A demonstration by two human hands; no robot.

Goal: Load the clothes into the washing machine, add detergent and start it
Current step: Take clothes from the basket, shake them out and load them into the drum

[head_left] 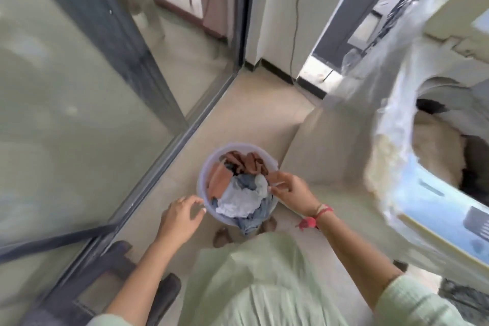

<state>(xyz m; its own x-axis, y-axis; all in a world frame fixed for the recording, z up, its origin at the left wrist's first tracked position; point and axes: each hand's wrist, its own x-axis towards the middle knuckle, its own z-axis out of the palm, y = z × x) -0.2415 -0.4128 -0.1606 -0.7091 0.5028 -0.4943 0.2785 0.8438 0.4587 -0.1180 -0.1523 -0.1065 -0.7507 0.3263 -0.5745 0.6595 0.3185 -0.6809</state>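
Motion blur affects the whole view and is worst at 3 o'clock. There the cream-white front-loading washing machine (449,42) is cut off by the frame edge and draped in a crinkled clear plastic sheet (383,42). Its round opening shows a cream fleecy item (434,140) and dark shapes that cannot be identified, and no controls are legible. The round lilac plastic tub (202,180) stands on the beige floor (251,119) just below centre, its near wall partly hidden by denim hanging over the rim. It holds a heap of rust, blue and pale clothes (222,180). The right hand (289,190) is over the tub's 3 o'clock rim, thumb and fingers closed in a pinch on a pale grey-white cloth (260,184) at the top of the heap. That cloth lies immediately at 9 o'clock of the fingertips. A red thread band (321,213) circles that wrist. The left hand (182,217) is at the tub's 8 o'clock rim, fingers spread and loosely bent, holding nothing. Contact with the rim cannot be confirmed. A glass sliding door (66,114) fills 9 o'clock.
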